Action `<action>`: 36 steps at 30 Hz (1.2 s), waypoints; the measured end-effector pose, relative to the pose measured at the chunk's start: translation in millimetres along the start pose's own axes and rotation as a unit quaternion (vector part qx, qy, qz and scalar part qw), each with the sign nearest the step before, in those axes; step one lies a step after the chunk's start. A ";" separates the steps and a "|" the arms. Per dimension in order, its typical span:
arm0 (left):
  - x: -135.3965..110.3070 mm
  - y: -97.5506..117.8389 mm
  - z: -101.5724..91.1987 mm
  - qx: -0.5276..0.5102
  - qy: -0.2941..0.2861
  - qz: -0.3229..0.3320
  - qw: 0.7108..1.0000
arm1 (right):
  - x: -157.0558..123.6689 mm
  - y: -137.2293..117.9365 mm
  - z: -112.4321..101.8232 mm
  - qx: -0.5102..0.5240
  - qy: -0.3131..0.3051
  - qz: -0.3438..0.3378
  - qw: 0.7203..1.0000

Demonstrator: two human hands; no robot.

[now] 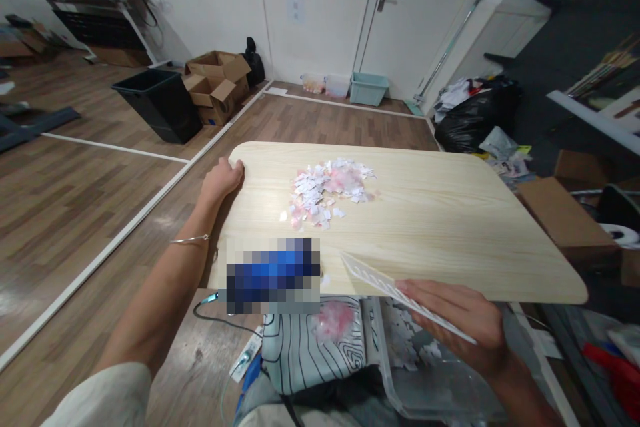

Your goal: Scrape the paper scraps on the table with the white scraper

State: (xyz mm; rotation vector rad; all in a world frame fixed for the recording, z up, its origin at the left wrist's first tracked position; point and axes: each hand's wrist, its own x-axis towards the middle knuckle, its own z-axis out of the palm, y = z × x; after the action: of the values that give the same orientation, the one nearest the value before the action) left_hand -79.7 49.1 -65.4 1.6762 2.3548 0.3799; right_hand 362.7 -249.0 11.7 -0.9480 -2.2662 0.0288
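Note:
At the far left corner of the light wooden table [440,213], my left hand [223,177] is closed over the edge. My right hand [463,320] grips a thin white slatted or perforated plate [380,282], tilted over the table's front edge. The plate's far end is close to the tabletop; whether it touches cannot be told. Beyond it lies a loose heap of small white paper scraps [311,188] mixed with pinkish translucent bits [345,179]. Below my right hand, a clear plastic bin [430,390] contains more white scraps [400,333].
A pixelated blue object [273,270] sits at the table's front left, with a cable beside it. A pink tuft [334,320] rests on striped fabric [295,353] at my lap. A black bin [163,107], cardboard boxes [217,87] and a black bag [475,120] stand beyond.

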 end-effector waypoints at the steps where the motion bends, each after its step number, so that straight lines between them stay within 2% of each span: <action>1: 0.1 -0.4 0.2 0.001 0.001 -0.001 1.000 | 1.1 -2.2 2.0 0.005 -0.007 -0.003 1.000; 9: 10.9 -4.4 3.3 -0.004 0.009 0.009 1.000 | -5.6 -14.3 14.6 0.054 -0.033 -0.025 0.998; 15: 43.8 3.8 -0.8 0.004 -0.035 0.021 0.999 | -30.6 -21.4 20.7 0.047 -0.021 -0.002 0.999; 19: 57.8 13.2 2.4 -0.022 -0.003 0.007 1.000 | -30.8 -37.5 12.9 0.040 -0.023 0.010 0.999; 24: 55.5 11.1 8.6 -0.034 -0.010 0.005 0.999 | -26.4 -56.4 -1.5 0.006 -0.038 0.052 0.998; 32: 43.5 4.2 6.2 -0.024 -0.010 0.008 1.000 | -42.8 -51.3 26.1 0.076 -0.023 0.088 0.993; 36: 42.1 5.2 4.5 -0.020 -0.021 0.011 1.000 | -33.8 -50.4 22.9 0.084 -0.034 0.052 0.995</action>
State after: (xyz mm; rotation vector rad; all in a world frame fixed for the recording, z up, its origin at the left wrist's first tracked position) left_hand -87.1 90.9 -69.3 1.6758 2.2865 0.3904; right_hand 334.9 -302.5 -12.1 -0.9862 -2.2328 0.2971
